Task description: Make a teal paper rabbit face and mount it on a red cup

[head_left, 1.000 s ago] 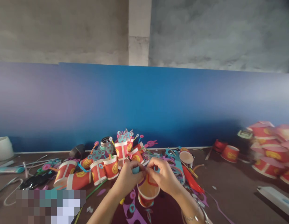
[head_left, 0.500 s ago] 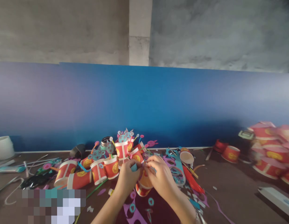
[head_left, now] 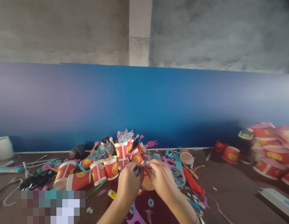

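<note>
My left hand [head_left: 131,179] and my right hand [head_left: 160,175] meet fingertip to fingertip at the centre, both closed in a pinch. Light blue paper [head_left: 136,171] shows between the fingers; most of it is hidden. Just below them is a red paper cup [head_left: 147,184] with its pale opening facing me, partly covered by my hands. Behind my left hand stands a group of red and yellow paper cups [head_left: 111,168] with blue cat-like paper faces [head_left: 123,138] and straws tipped with paper discs. On the dark table in front lie a purple paper offcut [head_left: 135,217] and a blue ring cut-out [head_left: 150,203].
Right of my hands lie a tape roll [head_left: 177,176], a red strip [head_left: 193,181], paper scraps and a tipped cup [head_left: 186,157]. Stacked red cups [head_left: 272,152] and a white box [head_left: 276,199] are farther right. A white cup [head_left: 3,148] stands far left. A blue panel [head_left: 144,105] borders the table.
My hands have drawn slightly closer together, and the cup under them is more covered. A yellow-labelled object beside my left wrist shows more. The cups around have not moved.
</note>
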`<state>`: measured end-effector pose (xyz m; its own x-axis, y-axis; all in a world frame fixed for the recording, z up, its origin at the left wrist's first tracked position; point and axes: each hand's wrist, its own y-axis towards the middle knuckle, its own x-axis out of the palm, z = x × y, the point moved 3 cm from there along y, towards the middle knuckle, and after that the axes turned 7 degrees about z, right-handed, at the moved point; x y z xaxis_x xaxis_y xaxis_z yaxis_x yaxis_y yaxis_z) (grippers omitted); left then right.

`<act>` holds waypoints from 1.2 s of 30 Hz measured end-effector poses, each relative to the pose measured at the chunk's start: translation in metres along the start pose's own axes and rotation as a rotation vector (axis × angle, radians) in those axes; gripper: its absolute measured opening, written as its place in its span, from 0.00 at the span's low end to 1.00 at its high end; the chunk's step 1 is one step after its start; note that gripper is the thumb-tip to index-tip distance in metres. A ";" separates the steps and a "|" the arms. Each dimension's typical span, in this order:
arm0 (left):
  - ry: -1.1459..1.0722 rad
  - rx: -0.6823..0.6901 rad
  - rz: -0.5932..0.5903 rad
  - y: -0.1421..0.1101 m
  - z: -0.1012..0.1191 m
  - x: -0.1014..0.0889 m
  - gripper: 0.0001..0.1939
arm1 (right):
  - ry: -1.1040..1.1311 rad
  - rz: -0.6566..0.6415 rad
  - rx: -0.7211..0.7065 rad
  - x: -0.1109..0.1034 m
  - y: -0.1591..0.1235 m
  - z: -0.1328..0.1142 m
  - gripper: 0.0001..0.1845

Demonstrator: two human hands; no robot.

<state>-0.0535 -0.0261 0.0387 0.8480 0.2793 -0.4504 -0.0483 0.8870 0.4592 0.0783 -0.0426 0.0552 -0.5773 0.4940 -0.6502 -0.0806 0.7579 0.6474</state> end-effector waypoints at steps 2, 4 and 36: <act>0.032 -0.001 -0.004 -0.002 0.002 0.000 0.06 | -0.018 -0.008 -0.007 0.000 0.000 0.000 0.08; 0.060 -0.015 -0.012 -0.003 0.003 0.001 0.06 | -0.031 -0.008 -0.009 0.000 0.000 0.000 0.08; -0.009 -0.079 -0.016 -0.005 -0.007 0.008 0.07 | -0.083 0.016 -0.030 0.004 -0.003 -0.005 0.11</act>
<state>-0.0499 -0.0257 0.0278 0.8536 0.2620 -0.4501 -0.0760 0.9177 0.3900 0.0723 -0.0452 0.0522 -0.5091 0.5405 -0.6698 -0.0967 0.7374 0.6685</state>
